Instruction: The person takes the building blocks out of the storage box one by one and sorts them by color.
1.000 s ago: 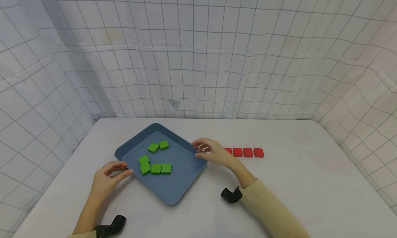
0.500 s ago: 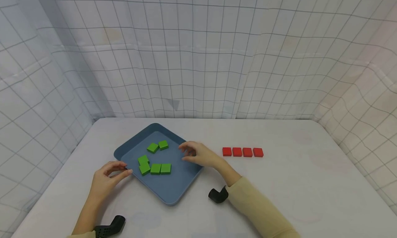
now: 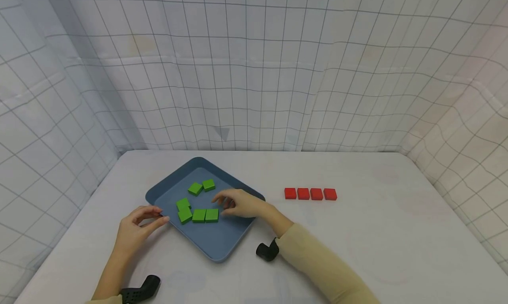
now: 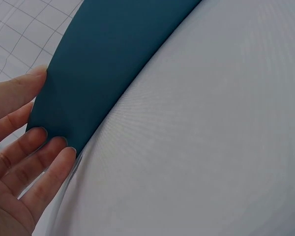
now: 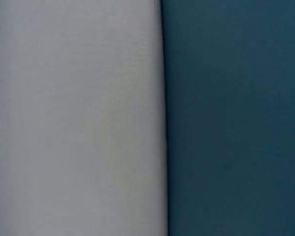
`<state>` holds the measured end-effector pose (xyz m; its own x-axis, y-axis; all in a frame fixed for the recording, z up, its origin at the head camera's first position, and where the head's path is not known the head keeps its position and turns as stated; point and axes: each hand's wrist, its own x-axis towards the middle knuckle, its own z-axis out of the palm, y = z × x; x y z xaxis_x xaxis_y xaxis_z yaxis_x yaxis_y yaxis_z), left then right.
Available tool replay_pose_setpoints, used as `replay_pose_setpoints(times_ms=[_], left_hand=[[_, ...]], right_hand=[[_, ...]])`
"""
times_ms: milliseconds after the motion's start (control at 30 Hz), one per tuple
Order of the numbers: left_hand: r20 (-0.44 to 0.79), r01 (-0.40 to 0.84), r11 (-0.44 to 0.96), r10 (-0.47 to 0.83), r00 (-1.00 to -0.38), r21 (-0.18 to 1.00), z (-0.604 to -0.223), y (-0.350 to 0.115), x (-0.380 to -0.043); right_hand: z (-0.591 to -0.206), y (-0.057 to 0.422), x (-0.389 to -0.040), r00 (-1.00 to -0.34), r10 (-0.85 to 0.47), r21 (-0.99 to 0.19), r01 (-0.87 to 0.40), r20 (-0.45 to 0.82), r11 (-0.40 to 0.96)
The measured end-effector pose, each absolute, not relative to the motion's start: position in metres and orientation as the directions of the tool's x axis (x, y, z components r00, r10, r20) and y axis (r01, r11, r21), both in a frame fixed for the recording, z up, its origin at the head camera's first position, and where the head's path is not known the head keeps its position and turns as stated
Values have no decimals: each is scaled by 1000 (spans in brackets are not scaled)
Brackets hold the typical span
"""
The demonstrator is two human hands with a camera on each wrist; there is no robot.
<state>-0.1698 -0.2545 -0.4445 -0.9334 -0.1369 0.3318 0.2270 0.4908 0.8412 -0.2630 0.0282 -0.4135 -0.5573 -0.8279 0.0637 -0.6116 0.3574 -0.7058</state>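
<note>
White fabric printed with a dark grid [image 3: 270, 75] hangs behind and beside a white tabletop [image 3: 377, 233] in the head view. On the tabletop's left part, a shallow blue square tray with rounded corners [image 3: 219, 253] sits turned cornerwise. Six flat green square blocks [image 3: 212, 215] lie inside: two near the far corner, four nearer the left hand [image 3: 135, 231]. That hand touches the tray's near-left side, thumb and fingers parted. Over the tray, the right hand [image 3: 242, 204] is partly open, fingers bent and apart, with no block visible in its grasp; its thumb is just beside the rightmost green block. Four flat red square blocks [image 3: 303, 194] form a row on the tabletop, right of the tray.

Left wrist view: spread, slightly bent fingertips rest against the tray's outer wall, the thumb at the wall's edge.

Right wrist view: the tray's plain wall fills the right side, beside a pale surface.
</note>
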Motion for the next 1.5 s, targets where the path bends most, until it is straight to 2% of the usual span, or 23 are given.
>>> replay_pose_setpoints(times_ms=[733,1333,1500], left_hand=[[335,222,516,-136,-932,828,-444,-255,-170],[336,221,524,-133,-933,822,-445,-256,-171],[332,216,529,-133,-934,821,-445,-256,-171]], right_hand=[[-420,15,-267,-481,-877,-669,-644,-24,371],[-422,13,-267,-486,-872,-642,-654,-47,399],[-421,14,-266,-501,-865,-667,-633,-36,394]])
